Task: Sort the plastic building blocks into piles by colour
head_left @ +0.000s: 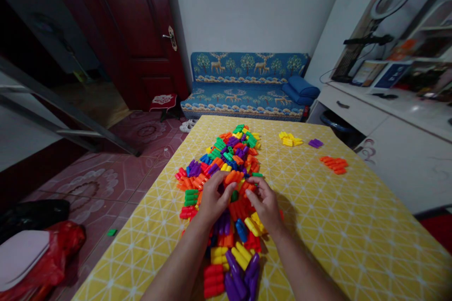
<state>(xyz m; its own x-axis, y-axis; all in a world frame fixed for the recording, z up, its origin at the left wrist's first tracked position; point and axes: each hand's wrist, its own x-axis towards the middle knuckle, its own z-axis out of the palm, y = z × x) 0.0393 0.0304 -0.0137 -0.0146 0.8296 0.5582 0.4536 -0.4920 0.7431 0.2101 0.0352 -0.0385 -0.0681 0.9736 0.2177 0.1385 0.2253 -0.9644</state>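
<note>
Left hand [213,197] and right hand [265,204] on block pile [226,160], fingertips touching orange block [233,177]

No legible text, label, brand, number or sign anywhere; print on the boxes [388,75] at far right too blurred.

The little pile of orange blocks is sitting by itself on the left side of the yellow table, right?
Not quite. The little pile of orange blocks does sit by itself on the yellow table, but on the right side, beyond the right hand, not the left. The head view shows it.
</note>
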